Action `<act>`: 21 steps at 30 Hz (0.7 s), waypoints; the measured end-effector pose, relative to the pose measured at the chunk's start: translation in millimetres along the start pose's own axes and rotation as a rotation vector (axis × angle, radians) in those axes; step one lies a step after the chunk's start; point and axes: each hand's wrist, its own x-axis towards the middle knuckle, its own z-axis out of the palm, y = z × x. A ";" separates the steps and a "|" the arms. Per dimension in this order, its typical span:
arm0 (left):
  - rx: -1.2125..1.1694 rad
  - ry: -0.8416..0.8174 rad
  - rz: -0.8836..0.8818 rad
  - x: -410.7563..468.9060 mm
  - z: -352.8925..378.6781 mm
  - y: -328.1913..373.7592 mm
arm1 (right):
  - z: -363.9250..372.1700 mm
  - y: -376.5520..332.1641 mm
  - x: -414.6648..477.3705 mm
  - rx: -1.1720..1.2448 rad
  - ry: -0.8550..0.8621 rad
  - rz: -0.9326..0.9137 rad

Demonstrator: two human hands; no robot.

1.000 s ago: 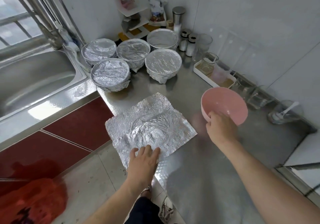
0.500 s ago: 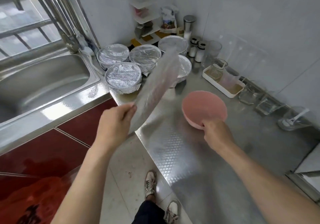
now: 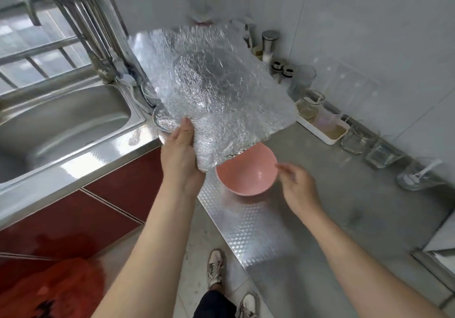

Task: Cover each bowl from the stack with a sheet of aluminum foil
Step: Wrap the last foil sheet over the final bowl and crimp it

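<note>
At frame centre, the left hand [image 3: 181, 155] grips a crinkled aluminium foil sheet [image 3: 211, 91] (raised, tilted) above the pink round bowl [image 3: 246, 171] on the steel surface [image 3: 320, 219]; the right hand [image 3: 296, 187], fingers relaxed, hovers beside its rim.

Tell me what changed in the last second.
The left hand picked the foil sheet off the counter and raised it, spread, above the pink bowl. The right hand set that bowl down nearer the counter's edge and released it. The foil-covered bowls by the sink stayed put.

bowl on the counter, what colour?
Pink bowl, plain and unpatterned; seen in the head view.
</note>
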 end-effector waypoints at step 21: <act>1.404 0.026 -0.009 24.2 -57.7 -131.4 | -44.1 43.5 -15.0 0.773 0.159 0.753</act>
